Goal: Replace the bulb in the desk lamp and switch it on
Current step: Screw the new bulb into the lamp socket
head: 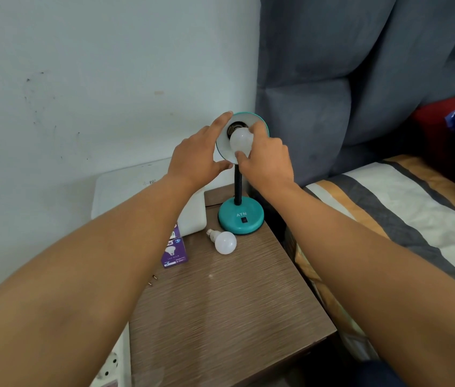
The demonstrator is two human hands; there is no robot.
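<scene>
A teal desk lamp stands at the back of a brown bedside table [229,303], its round base [241,219] carrying a small black switch [244,219]. The lamp shade [262,121] faces me. My left hand [198,155] grips the shade's left rim. My right hand [265,157] holds a white bulb [239,141] at the socket inside the shade; whether its base is in the socket is hidden. A second white bulb [225,241] lies loose on the table in front of the base.
A purple bulb box [174,254] lies left of the loose bulb, beside a white rounded object [193,216]. A grey padded headboard [360,93] and a striped bed [402,205] fill the right. A white power strip [109,367] sits low on the left.
</scene>
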